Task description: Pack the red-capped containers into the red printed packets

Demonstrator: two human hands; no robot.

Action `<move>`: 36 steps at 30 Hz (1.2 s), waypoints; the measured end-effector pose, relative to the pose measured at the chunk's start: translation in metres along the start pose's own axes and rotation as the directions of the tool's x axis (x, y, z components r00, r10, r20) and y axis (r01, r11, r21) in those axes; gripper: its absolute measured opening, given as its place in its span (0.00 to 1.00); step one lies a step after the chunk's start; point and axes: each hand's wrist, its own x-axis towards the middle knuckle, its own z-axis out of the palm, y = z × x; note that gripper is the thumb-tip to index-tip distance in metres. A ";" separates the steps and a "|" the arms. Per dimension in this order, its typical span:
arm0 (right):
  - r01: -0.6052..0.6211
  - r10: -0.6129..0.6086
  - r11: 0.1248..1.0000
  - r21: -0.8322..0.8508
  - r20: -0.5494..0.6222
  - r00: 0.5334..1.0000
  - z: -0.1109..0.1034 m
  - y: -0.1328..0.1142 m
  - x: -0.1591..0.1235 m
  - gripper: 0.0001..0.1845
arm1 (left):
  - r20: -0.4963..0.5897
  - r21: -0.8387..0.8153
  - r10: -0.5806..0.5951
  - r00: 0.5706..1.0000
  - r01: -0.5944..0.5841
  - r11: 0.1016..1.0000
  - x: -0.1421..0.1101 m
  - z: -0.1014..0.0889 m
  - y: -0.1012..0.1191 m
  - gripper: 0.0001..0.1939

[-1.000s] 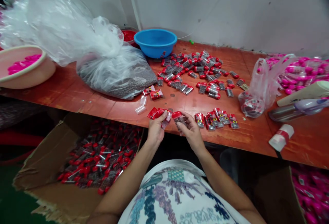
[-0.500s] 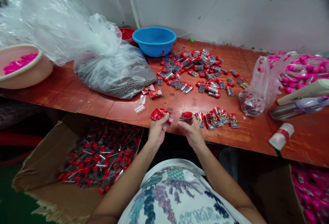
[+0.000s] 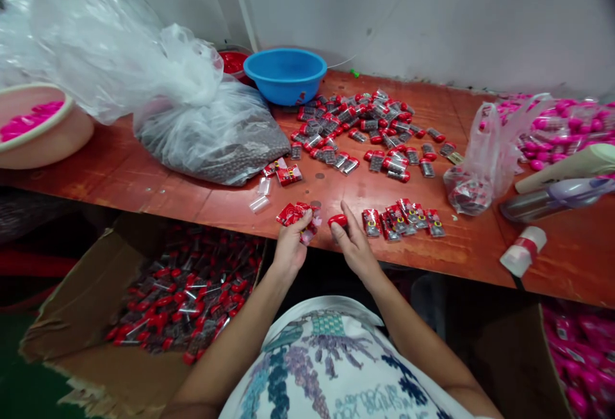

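My left hand [image 3: 289, 247] is closed around a bunch of red printed packets [image 3: 288, 214], which fan out past the fingers over the table's front edge. In my right hand [image 3: 358, 251], a small red-capped container [image 3: 337, 220] sits between thumb and fingers; its body is mostly hidden. One finger of that hand stretches upward. Just right of it lie several filled red-and-black packets [image 3: 396, 219] in a loose row. Beyond the hands spreads a pile of small clear containers with red caps and dark contents [image 3: 355, 124].
A cardboard box of red-capped containers [image 3: 182, 297] stands below the table at left. On the table are a large plastic bag of dark beads [image 3: 216, 137], a blue basin [image 3: 286, 76], clear sleeves [image 3: 259, 204], a small plastic bag [image 3: 473, 182] and a bottle [image 3: 533, 204].
My right hand has turned and opened its index finger upward. The red-capped container has tilted and shifted slightly left with it. My left hand keeps the packets.
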 end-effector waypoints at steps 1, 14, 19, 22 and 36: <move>0.017 -0.016 0.999 -0.036 0.026 1.000 0.001 0.001 -0.001 0.31 | -0.001 0.003 0.007 1.000 -0.007 1.000 -0.001 0.001 0.000 0.09; 0.004 0.001 0.999 0.047 -0.102 0.995 0.007 0.003 -0.001 0.19 | 0.088 0.135 0.247 0.965 -0.257 0.957 -0.012 0.010 0.000 0.09; 0.039 -0.043 0.999 -0.031 -0.114 0.993 0.008 0.000 -0.006 0.16 | 0.083 0.100 0.228 0.970 -0.236 0.967 -0.014 0.012 -0.001 0.10; 0.071 -0.080 0.995 -0.066 -0.143 0.987 0.007 0.000 -0.006 0.15 | 0.115 0.095 0.194 0.974 -0.205 0.974 -0.016 0.012 -0.001 0.12; 0.127 -0.120 0.991 0.048 -0.127 0.985 0.000 -0.007 -0.003 0.14 | 0.245 0.210 0.193 0.950 -0.247 0.946 -0.020 0.014 0.003 0.12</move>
